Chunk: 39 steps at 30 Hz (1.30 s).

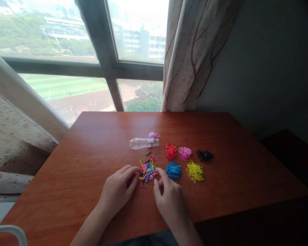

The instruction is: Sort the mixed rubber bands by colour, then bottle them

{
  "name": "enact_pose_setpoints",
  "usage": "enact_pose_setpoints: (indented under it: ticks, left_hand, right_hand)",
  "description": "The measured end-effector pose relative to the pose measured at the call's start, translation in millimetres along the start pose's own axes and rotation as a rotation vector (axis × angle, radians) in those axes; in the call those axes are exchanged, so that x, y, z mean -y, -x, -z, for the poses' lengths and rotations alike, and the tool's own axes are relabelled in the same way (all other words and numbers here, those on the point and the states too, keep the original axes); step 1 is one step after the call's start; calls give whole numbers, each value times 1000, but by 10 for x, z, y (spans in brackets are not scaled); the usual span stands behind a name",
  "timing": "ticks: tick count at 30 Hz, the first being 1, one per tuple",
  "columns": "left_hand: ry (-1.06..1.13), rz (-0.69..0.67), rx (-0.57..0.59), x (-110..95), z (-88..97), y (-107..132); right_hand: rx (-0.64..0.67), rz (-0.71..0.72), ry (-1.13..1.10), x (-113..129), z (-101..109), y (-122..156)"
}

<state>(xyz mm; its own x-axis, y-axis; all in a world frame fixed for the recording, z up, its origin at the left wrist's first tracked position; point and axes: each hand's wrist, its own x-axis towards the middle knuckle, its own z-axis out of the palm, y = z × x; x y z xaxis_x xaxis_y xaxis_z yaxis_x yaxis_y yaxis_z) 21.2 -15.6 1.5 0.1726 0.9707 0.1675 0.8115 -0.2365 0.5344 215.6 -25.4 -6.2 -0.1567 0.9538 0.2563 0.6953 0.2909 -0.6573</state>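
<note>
A mixed pile of small coloured loops (148, 170), rubber bands or bulb-shaped pins by their look, lies on the table between my hands. My left hand (119, 184) reaches the pile's left edge, its fingers curved and the thumb a little apart from the index finger. On the opposite side my right hand (170, 194) has its index finger stretched to the pile's edge, with the thumb apart below it. I see nothing held in either hand. Sorted by colour to the right are a blue heap (173, 170), a red heap (170, 151), a pink heap (185, 153), a yellow heap (194, 171) and a black heap (205, 155).
Behind the mixed pile a clear plastic bottle (141, 143) lies on its side, a pink looped item (154, 135) just beyond it. One small black piece (148, 154) lies loose. The brown wooden table (92, 136) meets a window and curtains (187, 68); a white curved rail (11, 230) stands at lower left.
</note>
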Motion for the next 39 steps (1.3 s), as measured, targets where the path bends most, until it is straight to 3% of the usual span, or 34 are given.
enact_pose_setpoints:
  ticks: [7, 17, 21, 31, 39]
  left_hand:
    - [-9, 0, 12, -9, 14, -1]
    - [6, 16, 20, -10, 16, -5]
    - [1, 13, 22, -8, 15, -4]
    - [-2, 3, 19, -4, 11, -15]
    - [7, 12, 24, -2, 13, -5]
  right_hand:
    - [89, -114, 181, 115, -1, 3]
    - [72, 16, -28, 18, -7, 12]
    - [21, 15, -63, 37, -16, -53]
    - [55, 4, -4, 127, -69, -174]
    - [30, -28, -131, 144, -4, -152]
